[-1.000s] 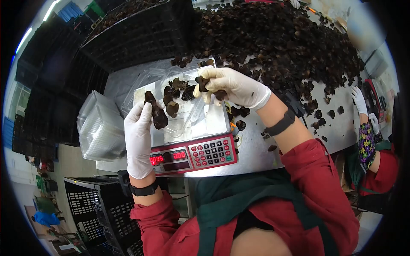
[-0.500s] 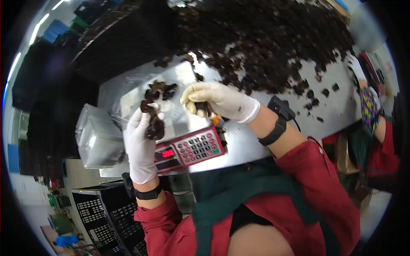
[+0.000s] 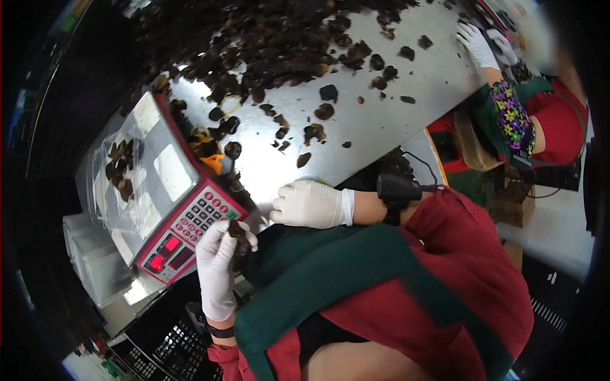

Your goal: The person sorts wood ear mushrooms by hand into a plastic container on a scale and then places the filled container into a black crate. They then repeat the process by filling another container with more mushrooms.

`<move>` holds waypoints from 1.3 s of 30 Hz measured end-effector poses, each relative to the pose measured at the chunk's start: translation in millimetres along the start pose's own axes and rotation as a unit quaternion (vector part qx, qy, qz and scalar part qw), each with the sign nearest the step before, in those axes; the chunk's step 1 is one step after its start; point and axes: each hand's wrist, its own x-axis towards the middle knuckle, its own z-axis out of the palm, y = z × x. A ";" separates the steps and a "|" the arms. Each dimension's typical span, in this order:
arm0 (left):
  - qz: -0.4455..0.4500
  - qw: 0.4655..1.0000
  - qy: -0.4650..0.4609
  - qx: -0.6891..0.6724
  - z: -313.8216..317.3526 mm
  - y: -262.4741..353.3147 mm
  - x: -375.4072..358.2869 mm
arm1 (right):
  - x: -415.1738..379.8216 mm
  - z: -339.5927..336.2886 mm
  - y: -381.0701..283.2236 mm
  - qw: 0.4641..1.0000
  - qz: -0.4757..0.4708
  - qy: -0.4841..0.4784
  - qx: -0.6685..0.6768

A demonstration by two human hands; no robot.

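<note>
My left hand (image 3: 220, 263), in a white glove, is closed round a few dark brown pieces (image 3: 239, 236), just in front of the scale's keypad. At the metal table's near edge, my gloved right hand (image 3: 311, 204) has its fingers curled in; what they hold, if anything, is hidden. The red-framed scale (image 3: 202, 216) shows lit red digits. On its plate rests a clear plastic tray (image 3: 101, 184) with several dark pieces (image 3: 121, 168) inside. An orange and black tool (image 3: 218, 164) lies beside the scale.
A large heap of dark pieces (image 3: 267, 47) covers the far part of the metal table (image 3: 375, 120), with loose ones scattered nearer. Stacked clear trays (image 3: 95, 257) stand left of the scale. At the upper right a co-worker's gloved hand (image 3: 476, 46) is over the table.
The view has turned towards the right. My right hand has moved off the scale to the table's near edge, and my left hand has drawn back from the scale plate, still holding dark pieces.
</note>
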 end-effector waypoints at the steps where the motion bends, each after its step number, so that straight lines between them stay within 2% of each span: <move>1: -0.016 1.000 -0.017 0.021 7.9 -1.8 1.7 | -6.0 -3.0 1.2 0.999 -0.014 -0.009 -0.030; 5: -0.068 0.994 -0.085 0.012 39.1 -8.9 8.6 | -42.5 -14.2 -3.8 0.997 -0.011 -0.057 -0.055; 7: -0.065 0.992 -0.108 0.010 44.8 -19.8 16.0 | -54.3 -10.6 -5.4 0.998 0.024 -0.062 -0.004; 9: -0.076 0.989 -0.126 0.023 50.1 -25.1 22.5 | -60.2 -12.2 -9.0 0.997 0.049 -0.065 -0.012; 13: -0.038 0.992 -0.107 0.047 51.3 -9.8 24.5 | -75.4 -15.9 -11.5 0.991 0.124 -0.042 0.017; 14: -0.019 0.994 -0.090 0.052 47.2 -7.2 23.4 | -82.1 -17.6 -9.6 0.985 0.154 0.004 0.079; 15: -0.024 0.996 -0.067 0.056 43.0 -1.7 21.5 | -88.6 -17.3 -9.0 0.956 0.218 0.077 0.181; 17: -0.009 0.998 -0.056 0.039 25.6 -3.2 20.3 | -96.0 -35.0 -9.8 0.891 0.354 0.052 0.281; 19: -0.002 0.999 -0.027 0.044 18.8 -3.6 16.2 | -103.3 -33.9 -10.8 0.838 0.428 0.089 0.326; 22: 0.001 0.999 -0.031 0.025 15.0 -6.8 14.7 | -100.5 -39.0 -8.7 0.848 0.429 0.047 0.307; 24: -0.009 0.999 -0.033 0.020 13.7 -10.9 13.8 | -93.9 -33.6 -6.8 0.959 0.251 -0.001 0.131; 25: -0.008 0.999 -0.035 0.019 13.5 -13.6 11.7 | -89.7 -29.1 -10.5 0.959 0.253 0.000 0.129; 27: -0.012 0.999 -0.051 0.009 18.2 -16.0 14.2 | -78.5 -22.6 -13.3 0.964 0.219 -0.147 0.032; 29: -0.015 0.997 -0.063 0.033 26.6 -17.6 14.9 | -65.7 -13.7 -13.9 0.952 0.191 -0.238 -0.031; 33: -0.055 0.994 -0.093 -0.029 40.0 -28.6 21.8 | -71.9 -14.5 -11.3 0.956 0.242 -0.159 -0.036; 35: -0.079 0.992 -0.099 0.019 56.6 -22.9 28.9 | -88.6 -35.2 -8.7 0.942 0.290 -0.129 0.105; 37: -0.085 0.989 -0.122 0.021 89.4 -23.4 41.6 | -118.5 -60.2 -11.8 0.911 0.359 -0.056 0.195; 38: -0.082 0.984 -0.158 0.029 111.1 -26.4 49.5 | -135.2 -74.7 -13.2 0.900 0.386 -0.034 0.199; 39: -0.042 0.972 -0.219 0.069 130.0 -35.3 56.7 | -151.9 -86.7 -13.0 0.877 0.438 -0.047 0.193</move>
